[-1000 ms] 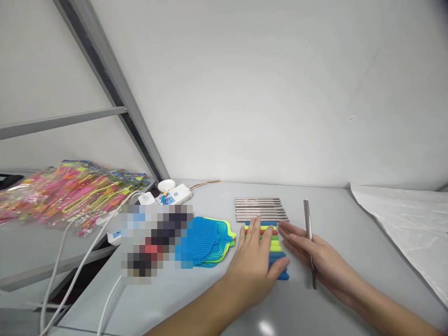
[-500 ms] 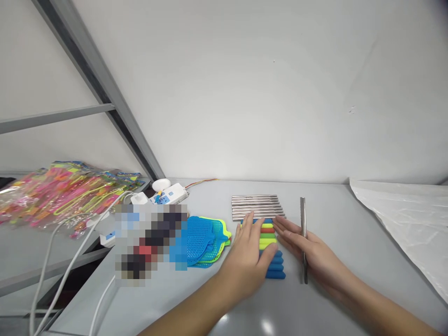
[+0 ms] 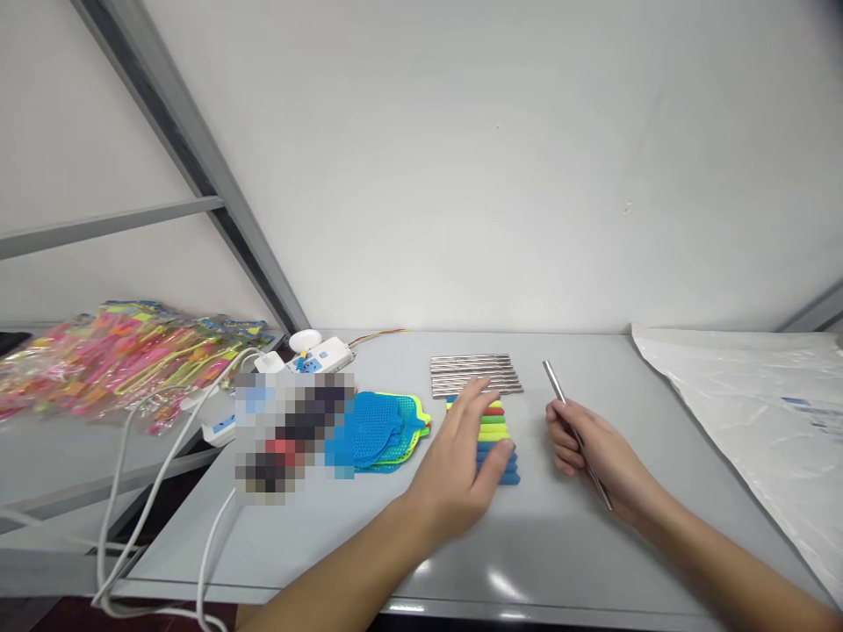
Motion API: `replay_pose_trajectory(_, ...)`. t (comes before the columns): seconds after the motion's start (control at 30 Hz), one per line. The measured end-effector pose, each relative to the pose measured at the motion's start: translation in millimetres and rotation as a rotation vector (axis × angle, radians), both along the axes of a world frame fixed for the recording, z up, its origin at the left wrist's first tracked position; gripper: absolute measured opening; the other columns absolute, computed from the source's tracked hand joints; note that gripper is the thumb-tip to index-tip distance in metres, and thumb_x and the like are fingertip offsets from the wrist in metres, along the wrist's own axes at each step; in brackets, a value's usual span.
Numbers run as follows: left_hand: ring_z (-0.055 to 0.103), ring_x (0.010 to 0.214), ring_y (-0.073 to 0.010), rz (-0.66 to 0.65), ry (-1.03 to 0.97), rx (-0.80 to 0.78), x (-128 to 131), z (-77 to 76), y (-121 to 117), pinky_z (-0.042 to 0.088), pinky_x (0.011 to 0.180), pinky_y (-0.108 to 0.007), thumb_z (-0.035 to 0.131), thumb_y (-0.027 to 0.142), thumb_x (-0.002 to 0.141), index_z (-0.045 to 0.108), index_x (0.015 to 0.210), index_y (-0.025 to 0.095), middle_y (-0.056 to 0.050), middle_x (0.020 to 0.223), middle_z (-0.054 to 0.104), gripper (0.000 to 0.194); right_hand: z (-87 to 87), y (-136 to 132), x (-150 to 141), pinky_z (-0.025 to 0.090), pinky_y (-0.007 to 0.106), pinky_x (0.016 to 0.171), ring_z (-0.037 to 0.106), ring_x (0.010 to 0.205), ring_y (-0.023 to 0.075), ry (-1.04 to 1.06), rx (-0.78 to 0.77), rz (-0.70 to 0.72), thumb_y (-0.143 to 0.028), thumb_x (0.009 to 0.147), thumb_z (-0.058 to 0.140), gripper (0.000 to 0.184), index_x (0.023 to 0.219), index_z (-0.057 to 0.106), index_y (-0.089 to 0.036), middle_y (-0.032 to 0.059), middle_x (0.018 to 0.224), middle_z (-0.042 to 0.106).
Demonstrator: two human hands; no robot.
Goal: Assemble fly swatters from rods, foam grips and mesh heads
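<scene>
Packets (image 3: 145, 355), clear plastic, pink, orange and yellow contents: heaped at far left. Power strip (image 3: 335, 353), white, with plugs: toward the back of the desk (image 3: 559, 544). Mesh paddles (image 3: 375, 430), blue and yellow-green: overlapping in a flat pile, just left of my left hand. Left hand (image 3: 454, 465), mine: open, palm down, fingers extended, thumb spread apart from them; it lies over the left part of the coloured tubes, fingertips reaching across the near edge of the metal rods in view. Contact pressure: cannot tell. Metal rods (image 3: 469, 364): side by side in a row, behind the tubes. Coloured tubes (image 3: 493, 435), blue, yellow, red and green: one row, side by side. Right hand (image 3: 589, 448), mine: fingers curled, closed around one loose rod (image 3: 553, 379), slanted, both ends protruding. White sheet (image 3: 738, 395), creased: far right, on the desk.
</scene>
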State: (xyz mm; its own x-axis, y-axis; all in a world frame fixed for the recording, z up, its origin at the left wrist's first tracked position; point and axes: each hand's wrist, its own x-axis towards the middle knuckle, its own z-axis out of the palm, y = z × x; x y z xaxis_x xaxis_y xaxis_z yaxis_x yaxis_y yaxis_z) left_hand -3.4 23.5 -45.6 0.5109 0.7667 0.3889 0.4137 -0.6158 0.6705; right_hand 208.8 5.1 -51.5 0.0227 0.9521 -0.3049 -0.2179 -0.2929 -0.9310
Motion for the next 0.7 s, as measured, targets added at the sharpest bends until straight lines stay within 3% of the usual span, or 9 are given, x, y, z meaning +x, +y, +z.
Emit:
replay_pose_trajectory(0.17, 0.043, 0.13, -0.0211, 0.016, -0.1, 0.034, 0, 1.0, 6, 0.036, 0.109, -0.039, 0.044, 0.028, 0.098, 0.033, 0.139, 0.026, -0.008, 0.14, 0.045, 0.043, 21.5, -14, -5, 0.035, 0.025, 0.049, 0.03, 0.052, 0.0097, -0.256, 0.094, 0.31, -0.053, 0.094, 0.043, 0.034, 0.085, 0.054, -0.021, -0.0064, 0.061, 0.034)
replay_pose_trajectory(0.27, 0.05, 0.118, -0.0206, 0.001, -0.093, 0.077, 0, -0.8, 9, 0.042, 0.1, -0.037, 0.044, 0.028, 0.099, 0.036, 0.137, 0.026, -0.008, 0.13, 0.052, 0.039, 40.3, -18, -13, 0.035, 0.026, 0.057, 0.039, 0.06, 0.0115, -0.54, 0.254, 0.51, -0.052, 0.095, 0.042, 0.036, 0.083, 0.056, -0.021, -0.004, 0.066, 0.043)
replay_pose_trajectory(0.33, 0.054, 0.105, -0.0203, -0.003, -0.052, 0.151, -4, 0.2, 11, 0.045, 0.09, -0.035, 0.044, 0.029, 0.099, 0.047, 0.126, 0.025, -0.006, 0.114, 0.059, 0.028, 48.0, -16, -15, 0.035, 0.026, 0.06, 0.042, 0.064, 0.0128, -0.707, 0.348, 0.589, -0.051, 0.095, 0.042, 0.037, 0.08, 0.057, -0.021, -0.0026, 0.07, 0.049)
replay_pose_trajectory(0.4, 0.054, 0.093, -0.0205, 0.033, 0.037, 0.252, -11, 4.9, 14, 0.044, 0.082, -0.035, 0.046, 0.031, 0.098, 0.057, 0.108, 0.024, -0.005, 0.1, 0.061, 0.017, 50.7, -10, -13, 0.035, 0.027, 0.06, 0.047, 0.066, 0.0148, -0.831, 0.397, 0.573, -0.051, 0.095, 0.042, 0.036, 0.082, 0.06, -0.023, -0.0012, 0.074, 0.056)
replay_pose_trajectory(0.47, 0.052, 0.093, -0.0216, 0.115, 0.141, 0.344, -19, 14.2, 19, 0.042, 0.081, -0.036, 0.048, 0.034, 0.097, 0.061, 0.097, 0.023, -0.006, 0.099, 0.061, 0.017, 50.8, 0, -7, 0.036, 0.029, 0.06, 0.051, 0.067, 0.0171, -0.927, 0.42, 0.497, -0.05, 0.095, 0.042, 0.034, 0.086, 0.062, -0.025, 0.0003, 0.077, 0.062)
replay_pose_trajectory(0.57, 0.048, 0.101, -0.0242, 0.224, 0.276, 0.402, -33, 34.4, 29, 0.04, 0.084, -0.039, 0.049, 0.036, 0.096, 0.064, 0.094, 0.024, -0.006, 0.108, 0.061, 0.019, 51.9, 16, 1, 0.039, 0.031, 0.06, 0.055, 0.066, 0.0197, -1.02, 0.444, 0.432, -0.051, 0.094, 0.043, 0.032, 0.087, 0.063, -0.026, 0.0016, 0.077, 0.066)
replay_pose_trajectory(0.7, 0.045, 0.106, -0.0262, 0.255, 0.459, 0.4, -52, 61.9, 50, 0.035, 0.089, -0.043, 0.051, 0.038, 0.096, 0.068, 0.09, 0.025, -0.004, 0.106, 0.063, 0.023, 54.1, 38, 2, 0.043, 0.033, 0.064, 0.06, 0.073, 0.0227, -1.14, 0.534, 0.469, -0.047, 0.095, 0.041, 0.032, 0.089, 0.065, -0.028, 0.0033, 0.085, 0.07)
